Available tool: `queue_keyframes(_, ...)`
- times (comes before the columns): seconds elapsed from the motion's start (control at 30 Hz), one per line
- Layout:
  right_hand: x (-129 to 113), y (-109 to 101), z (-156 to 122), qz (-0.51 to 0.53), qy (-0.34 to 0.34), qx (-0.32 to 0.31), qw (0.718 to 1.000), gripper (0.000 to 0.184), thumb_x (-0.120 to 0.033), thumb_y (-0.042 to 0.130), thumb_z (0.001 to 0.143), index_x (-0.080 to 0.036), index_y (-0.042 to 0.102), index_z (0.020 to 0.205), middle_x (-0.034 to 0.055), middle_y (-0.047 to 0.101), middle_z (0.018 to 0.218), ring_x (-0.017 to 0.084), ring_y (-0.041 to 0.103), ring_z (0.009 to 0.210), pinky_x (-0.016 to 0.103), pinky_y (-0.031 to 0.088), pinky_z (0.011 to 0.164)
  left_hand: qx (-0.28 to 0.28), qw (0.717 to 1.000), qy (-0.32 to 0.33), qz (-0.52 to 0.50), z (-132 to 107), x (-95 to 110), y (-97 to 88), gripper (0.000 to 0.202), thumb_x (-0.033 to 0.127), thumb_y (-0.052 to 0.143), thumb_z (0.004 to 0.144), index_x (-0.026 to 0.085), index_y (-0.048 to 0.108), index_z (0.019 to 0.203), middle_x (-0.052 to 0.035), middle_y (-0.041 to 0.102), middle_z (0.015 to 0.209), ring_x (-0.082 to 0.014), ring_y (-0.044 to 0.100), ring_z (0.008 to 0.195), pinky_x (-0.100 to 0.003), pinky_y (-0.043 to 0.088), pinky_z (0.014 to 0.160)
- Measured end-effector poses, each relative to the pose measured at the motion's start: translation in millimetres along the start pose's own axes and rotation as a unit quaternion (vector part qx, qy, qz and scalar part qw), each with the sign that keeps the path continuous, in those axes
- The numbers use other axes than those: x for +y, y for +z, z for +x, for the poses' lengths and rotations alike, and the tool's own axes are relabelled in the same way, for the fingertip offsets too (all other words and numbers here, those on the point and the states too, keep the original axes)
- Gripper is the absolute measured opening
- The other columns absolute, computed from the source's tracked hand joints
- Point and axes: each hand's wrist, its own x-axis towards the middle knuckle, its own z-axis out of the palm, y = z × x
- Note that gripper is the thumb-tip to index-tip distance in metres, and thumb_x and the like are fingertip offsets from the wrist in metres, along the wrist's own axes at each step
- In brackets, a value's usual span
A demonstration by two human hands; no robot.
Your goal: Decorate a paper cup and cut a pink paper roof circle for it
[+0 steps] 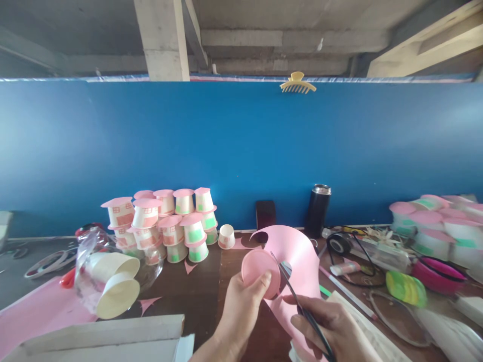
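Note:
My left hand (241,306) is closed on a round pink paper disc (253,265), the thumb pressed on its face. Whether anything sits behind the disc is hidden. My right hand (328,322) is wrapped round dark-handled scissors (292,291), whose blades point up and left to the disc's right edge. Beside and behind the disc curls a large sheet of pink paper (302,256) with a curved cut edge; part of it passes under my right hand.
Stacked paper cups (173,229) with pink tops stand at back left; others (433,226) stand at right. Cups in a plastic bag (85,276) lie left. A black bottle (317,213) stands by the blue partition (241,146). Green tape rolls (405,287) and cables lie right.

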Motion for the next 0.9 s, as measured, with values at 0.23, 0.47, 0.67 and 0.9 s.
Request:
queue_keyframes(0.23,3.7,-4.2,2.5,0.004,0.004,-0.005,1.0,0.062,-0.059,0.071,0.064,-0.01,0.074,0.101,-0.0057,0.042,0.04,0.007,0.036,0.035,0.021,0.027,0.038,-0.002,1.0,0.009,0.005,0.8,-2.5,-2.1,0.042,0.044,0.063,0.08,0.006,0.073,0.094,-0.0131,0.073,0.081,-0.0288,0.065,0.084,-0.032,0.048,0.073)
queue_keyframes(0.47,-2.6,-2.7,-1.2,-0.029,-0.011,0.0,1.0,0.063,-0.064,0.069,0.064,-0.012,0.075,0.1,-0.0047,0.043,0.044,0.007,0.036,0.039,0.022,0.027,0.041,0.01,1.0,0.022,0.008,3.5,-10.9,-3.6,0.04,0.046,0.062,0.08,0.008,0.072,0.088,-0.011,0.07,0.076,-0.0261,0.063,0.079,-0.03,0.046,0.069)
queue_keyframes(0.67,-8.0,1.7,-4.9,-0.057,-0.034,0.016,0.998,0.06,-0.064,0.067,0.068,-0.011,0.075,0.095,-0.0038,0.044,0.042,0.007,0.035,0.038,0.023,0.026,0.042,0.032,0.999,0.014,0.021,4.6,-10.2,-2.1,0.038,0.047,0.063,0.078,0.009,0.07,0.081,-0.0109,0.069,0.077,-0.0224,0.06,0.075,-0.029,0.045,0.067)
queue_keyframes(0.9,1.4,0.1,0.3,-0.06,-0.033,0.021,0.997,0.054,-0.06,0.068,0.069,-0.013,0.075,0.095,-0.0054,0.042,0.04,0.007,0.035,0.034,0.022,0.025,0.038,0.024,1.0,0.013,0.003,4.5,-11.6,-2.4,0.04,0.048,0.062,0.079,0.009,0.07,0.084,-0.0104,0.068,0.076,-0.0215,0.059,0.073,-0.028,0.043,0.064)
